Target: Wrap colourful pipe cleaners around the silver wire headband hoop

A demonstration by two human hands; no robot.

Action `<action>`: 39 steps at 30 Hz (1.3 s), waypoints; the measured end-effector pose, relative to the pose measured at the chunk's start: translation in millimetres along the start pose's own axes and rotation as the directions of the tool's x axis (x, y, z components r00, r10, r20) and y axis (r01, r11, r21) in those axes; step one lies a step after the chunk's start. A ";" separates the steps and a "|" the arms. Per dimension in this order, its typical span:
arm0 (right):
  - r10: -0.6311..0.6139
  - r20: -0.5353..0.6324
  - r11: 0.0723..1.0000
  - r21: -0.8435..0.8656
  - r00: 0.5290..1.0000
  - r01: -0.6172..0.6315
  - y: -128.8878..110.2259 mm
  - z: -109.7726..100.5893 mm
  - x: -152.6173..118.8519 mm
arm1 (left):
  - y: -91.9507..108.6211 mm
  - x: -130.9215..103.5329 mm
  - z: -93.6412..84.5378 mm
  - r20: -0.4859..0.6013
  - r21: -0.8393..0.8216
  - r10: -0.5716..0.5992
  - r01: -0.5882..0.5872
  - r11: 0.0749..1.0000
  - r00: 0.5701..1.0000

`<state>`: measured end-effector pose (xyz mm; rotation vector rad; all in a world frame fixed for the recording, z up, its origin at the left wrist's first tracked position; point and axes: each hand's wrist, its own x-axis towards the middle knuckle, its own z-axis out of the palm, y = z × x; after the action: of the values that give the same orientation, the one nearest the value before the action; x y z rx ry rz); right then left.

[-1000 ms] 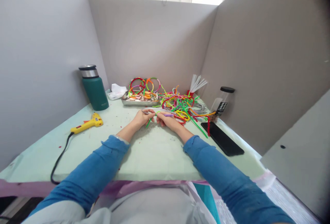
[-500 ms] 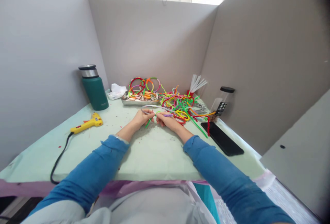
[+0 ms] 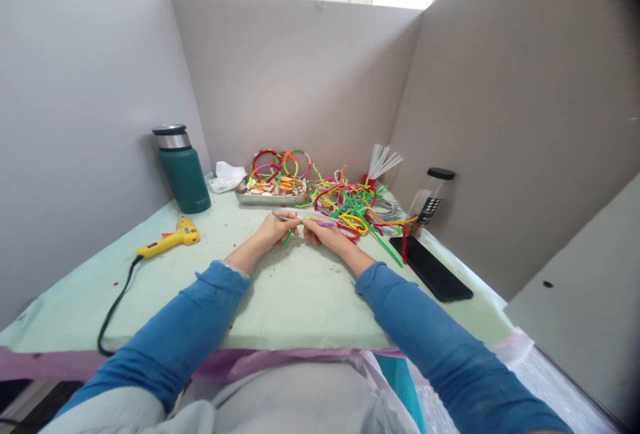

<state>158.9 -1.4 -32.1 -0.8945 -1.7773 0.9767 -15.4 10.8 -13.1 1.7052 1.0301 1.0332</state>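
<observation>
Both of my hands are together above the middle of the table, pinching a thin grey hoop (image 3: 309, 211) that stretches away from me. A purple fuzzy section (image 3: 327, 224) of the hoop shows beside my right hand (image 3: 323, 231), whose fingers are closed. My left hand (image 3: 277, 228) grips the hoop on the other side, fingertips nearly touching those of the right. Below the left fingers hangs a green pipe cleaner (image 3: 287, 239). Fingers hide where the green piece meets the hoop.
Tangled pipe cleaners (image 3: 350, 201) lie behind my right hand. A metal tray (image 3: 273, 200) of small pieces has wrapped rings (image 3: 267, 154) on it. Around stand a green bottle (image 3: 184, 177), yellow glue gun (image 3: 170, 242), black phone (image 3: 433, 271), clear jar (image 3: 434, 197) and white sticks (image 3: 383, 162).
The hoop's far arc has tilted lower and looks flatter. My hands have stayed in nearly the same place, with fingers still closed.
</observation>
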 end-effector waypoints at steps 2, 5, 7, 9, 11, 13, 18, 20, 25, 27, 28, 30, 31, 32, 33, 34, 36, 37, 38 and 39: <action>-0.023 0.011 1.000 -0.012 1.000 0.023 0.7 -0.2 -0.1 | 0.2 -0.1 0.1 0.014 0.008 0.018 -0.018 1.000 1.000; -0.035 0.027 0.999 -0.024 0.999 0.036 1.5 -0.2 0.5 | 0.8 -0.3 0.9 0.032 0.008 0.024 -0.024 1.000 0.999; -0.025 0.029 1.000 -0.015 0.999 0.026 2.5 0.0 1.3 | 1.3 -0.5 1.6 0.029 0.003 0.009 -0.009 1.000 1.000; -0.017 0.031 1.000 -0.009 0.999 0.017 3.7 0.1 2.1 | 1.7 -0.6 2.1 0.021 0.001 -0.003 0.003 1.000 1.000; -0.019 0.035 1.000 -0.007 0.999 0.019 4.5 0.2 2.5 | 1.7 -0.5 2.1 0.022 -0.002 -0.006 0.006 1.000 1.000; -0.017 0.034 1.000 0.002 0.999 0.017 4.6 0.4 2.3 | 1.2 -0.3 1.8 0.029 -0.004 -0.003 0.003 1.000 1.000; 0.011 0.027 1.000 0.016 1.000 -0.011 2.9 1.6 1.3 | -1.5 0.5 0.6 0.034 0.004 -0.004 0.004 1.000 0.999; 0.008 0.028 1.000 0.010 1.000 -0.009 2.6 2.3 1.4 | -2.3 0.6 0.2 0.047 0.007 -0.008 0.007 1.000 0.999; 0.023 0.015 1.000 -0.005 1.000 -0.023 3.7 4.1 2.8 | -2.6 0.1 -0.4 0.053 -0.022 -0.020 0.021 1.000 0.998; 0.029 0.011 1.000 -0.005 1.000 -0.029 4.8 4.4 3.4 | -2.1 -0.4 -0.3 0.058 -0.038 -0.025 0.028 0.999 0.998; 0.029 0.010 1.000 -0.003 1.000 -0.029 5.5 4.4 3.6 | -1.8 -0.7 -0.2 0.065 -0.043 -0.027 0.030 0.999 0.997; 0.023 0.014 1.000 -0.002 1.000 -0.023 7.2 4.3 3.9 | -1.2 -1.1 0.0 0.076 -0.048 -0.036 0.039 0.998 0.996; 0.018 0.018 1.000 -0.003 1.000 -0.018 7.9 4.1 4.0 | -1.0 -1.1 0.1 0.078 -0.048 -0.043 0.047 0.998 0.996; 0.016 0.023 1.000 -0.005 1.000 -0.016 8.4 4.0 3.9 | -0.9 -1.1 0.2 0.077 -0.046 -0.051 0.055 0.997 0.996; 0.017 0.027 1.000 -0.006 0.999 -0.017 8.6 3.8 3.8 | -0.9 -1.0 0.3 0.076 -0.046 -0.061 0.065 0.997 0.995; 0.020 0.030 1.000 -0.007 0.999 -0.020 8.4 3.7 3.6 | -0.9 -0.9 0.3 0.075 -0.046 -0.073 0.077 0.996 0.994; 0.029 0.030 1.000 -0.011 0.999 -0.028 7.2 3.5 3.0 | -0.9 -0.6 0.4 0.074 -0.049 -0.098 0.102 0.994 0.992; 0.033 0.028 0.999 -0.013 0.999 -0.033 6.3 3.5 2.7 | -0.8 -0.5 0.5 0.073 -0.048 -0.109 0.113 0.992 0.991; 0.037 0.026 0.999 -0.014 0.999 -0.037 5.5 3.5 2.4 | -0.5 -0.6 0.6 0.071 -0.046 -0.118 0.122 0.992 0.990; 0.039 0.026 0.999 -0.014 0.999 -0.039 4.8 3.6 2.3 | -0.1 -0.8 0.7 0.069 -0.043 -0.124 0.127 0.991 0.990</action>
<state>155.6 1.8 -36.5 -0.9320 -1.7964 1.0071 -14.9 10.0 -13.6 1.6044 1.0484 0.9073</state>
